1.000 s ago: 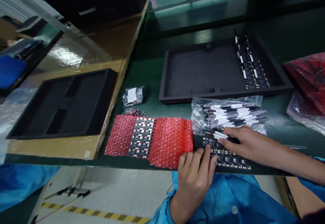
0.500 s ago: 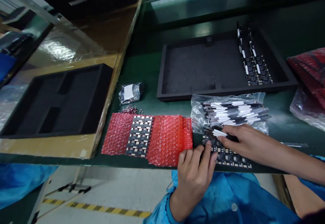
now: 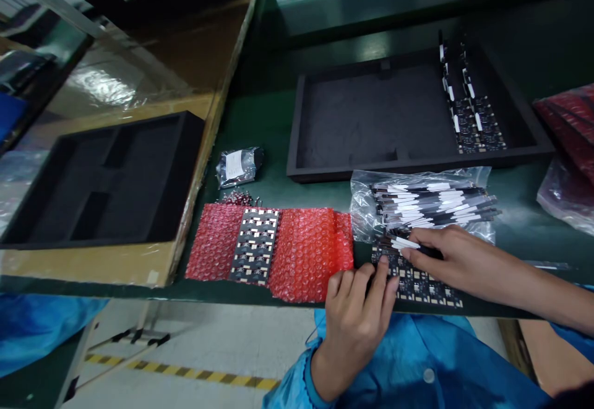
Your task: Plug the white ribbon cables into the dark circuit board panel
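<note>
A panel of small black circuit boards (image 3: 427, 284) lies at the front edge of the green table. My left hand (image 3: 355, 319) holds its left end down, index fingertip on the corner and thumb by the near edge. My right hand (image 3: 445, 251) is closed on a thin black cable with a white label (image 3: 404, 243), above the panel's far left edge. The cable's end at the board is too small to make out. Just behind lies a clear bag (image 3: 364, 208) with a bundle of similar white-labelled cables (image 3: 436, 205).
A black foam tray (image 3: 343, 171) holds boards with upright cables (image 3: 480, 124) at its right end. Left are red bubble wrap (image 3: 301, 254), another board panel (image 3: 254, 245), a small labelled bag (image 3: 239, 167) and a second foam tray (image 3: 162, 180). Red packaging (image 3: 570, 124) lies far right.
The view has shifted slightly. My right hand and the cable have barely moved over the panel, and my left hand keeps its place.
</note>
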Tool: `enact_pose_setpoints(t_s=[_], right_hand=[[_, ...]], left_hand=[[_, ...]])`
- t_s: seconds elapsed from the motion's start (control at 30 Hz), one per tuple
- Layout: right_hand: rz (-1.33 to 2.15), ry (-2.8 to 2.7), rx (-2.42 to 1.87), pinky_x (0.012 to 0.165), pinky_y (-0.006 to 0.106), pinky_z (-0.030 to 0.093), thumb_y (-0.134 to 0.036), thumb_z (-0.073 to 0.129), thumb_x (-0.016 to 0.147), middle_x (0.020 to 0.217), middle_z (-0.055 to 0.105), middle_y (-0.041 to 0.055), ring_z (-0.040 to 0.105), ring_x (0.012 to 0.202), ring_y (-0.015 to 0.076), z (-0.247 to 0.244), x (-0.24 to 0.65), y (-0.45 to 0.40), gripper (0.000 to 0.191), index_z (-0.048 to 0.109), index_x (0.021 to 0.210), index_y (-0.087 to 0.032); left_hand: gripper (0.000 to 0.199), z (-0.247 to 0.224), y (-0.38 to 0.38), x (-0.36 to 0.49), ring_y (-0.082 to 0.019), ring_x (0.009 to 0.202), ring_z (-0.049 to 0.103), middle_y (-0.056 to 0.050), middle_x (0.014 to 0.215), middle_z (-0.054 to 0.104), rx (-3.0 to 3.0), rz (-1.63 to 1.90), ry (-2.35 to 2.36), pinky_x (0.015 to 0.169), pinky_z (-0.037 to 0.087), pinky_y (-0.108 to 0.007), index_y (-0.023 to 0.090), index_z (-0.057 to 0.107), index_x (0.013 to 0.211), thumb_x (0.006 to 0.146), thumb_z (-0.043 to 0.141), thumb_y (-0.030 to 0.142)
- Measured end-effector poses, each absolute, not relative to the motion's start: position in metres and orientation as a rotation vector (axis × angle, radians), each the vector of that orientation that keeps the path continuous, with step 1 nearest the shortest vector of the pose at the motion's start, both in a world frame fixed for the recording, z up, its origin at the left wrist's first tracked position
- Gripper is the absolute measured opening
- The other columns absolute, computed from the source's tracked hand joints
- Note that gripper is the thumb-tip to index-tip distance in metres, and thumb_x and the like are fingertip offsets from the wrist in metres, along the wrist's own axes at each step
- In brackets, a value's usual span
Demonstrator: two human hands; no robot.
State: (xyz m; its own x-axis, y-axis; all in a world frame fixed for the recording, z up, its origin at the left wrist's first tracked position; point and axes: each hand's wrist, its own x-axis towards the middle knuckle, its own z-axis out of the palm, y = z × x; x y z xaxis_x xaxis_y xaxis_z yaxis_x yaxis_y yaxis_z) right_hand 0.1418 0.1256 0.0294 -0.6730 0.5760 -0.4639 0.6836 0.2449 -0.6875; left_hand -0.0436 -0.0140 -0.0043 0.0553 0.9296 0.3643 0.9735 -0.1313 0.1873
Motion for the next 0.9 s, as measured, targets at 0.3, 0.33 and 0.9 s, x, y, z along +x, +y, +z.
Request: enact_pose_setpoints(t_s=[0.3,0.33,0.9], right_hand=[[-1.38,2.354,1.217,0.055,0.029,0.03,-0.045,0.045,0.106,0.062,0.058,-0.0046,0.06,0.057,0.0174,0.0364,0.1361,0.127,0.031,0.059,0.086,-0.026],[-1.376,2.353,1.218,0.054,0.029,0.03,-0.045,0.045,0.106,0.062,0.058,-0.0046,0.06,0.056,0.0174,0.0364,0.136,0.1269,0.031,0.059,0.086,-0.026],[-1.369,2.34,1.205,0.055,0.03,0.032,-0.048,0.044,0.107,0.064,0.061,-0.0038,0.064,0.058,0.0191,0.0312,0.1387,0.1258,0.032,0.059,0.088,-0.026]], left_hand=[[0.04,-0.0047,-0.0142,-0.0435,-0.015,0.075,0.062,0.0,0.098,0.073,-2.197,-0.62,-2.014,0.068,0.046,-0.033,0.03,0.06,0.13,0.092,0.065,0.042],[0.04,-0.0043,-0.0142,-0.0435,-0.015,0.075,0.062,0.0,0.098,0.073,-2.196,-0.62,-2.015,0.069,0.046,-0.033,0.03,0.06,0.13,0.092,0.065,0.042],[0.041,-0.0039,-0.0077,-0.0425,-0.014,0.075,0.06,0.002,0.098,0.071,-2.196,-0.558,-2.005,0.069,0.049,-0.032,0.031,0.058,0.132,0.094,0.061,0.047]])
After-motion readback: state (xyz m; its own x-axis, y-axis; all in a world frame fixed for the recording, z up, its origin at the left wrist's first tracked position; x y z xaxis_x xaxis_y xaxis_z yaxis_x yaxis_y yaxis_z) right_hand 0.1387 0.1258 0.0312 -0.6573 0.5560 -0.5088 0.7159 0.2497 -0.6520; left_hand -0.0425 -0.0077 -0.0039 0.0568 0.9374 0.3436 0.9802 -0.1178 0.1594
